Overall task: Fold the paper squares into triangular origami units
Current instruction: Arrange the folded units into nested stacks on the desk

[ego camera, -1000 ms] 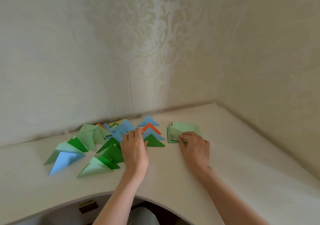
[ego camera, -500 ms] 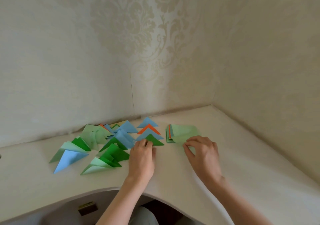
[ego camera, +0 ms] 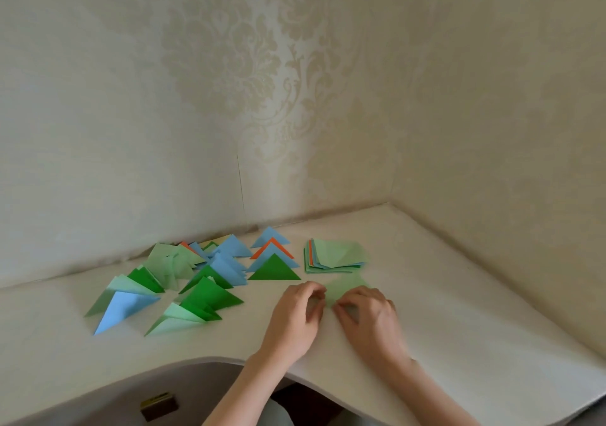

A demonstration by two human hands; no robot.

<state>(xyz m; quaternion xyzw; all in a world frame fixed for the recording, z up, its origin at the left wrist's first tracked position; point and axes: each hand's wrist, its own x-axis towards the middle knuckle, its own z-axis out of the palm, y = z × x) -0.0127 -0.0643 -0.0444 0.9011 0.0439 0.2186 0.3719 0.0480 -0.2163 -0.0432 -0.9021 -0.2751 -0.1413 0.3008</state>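
Holding a pale green sheet (ego camera: 344, 289) at lower centre, the left hand (ego camera: 295, 319) and right hand (ego camera: 370, 317) pinched its near edges with curled fingers. Many triangles (ego camera: 210, 281) lay finished at left; the stack (ego camera: 337, 258) above remained unfolded.

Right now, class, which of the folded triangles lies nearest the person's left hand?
The dark green triangle at the front of the small row beside the paper stack; the others lie behind it or further from the left hand.
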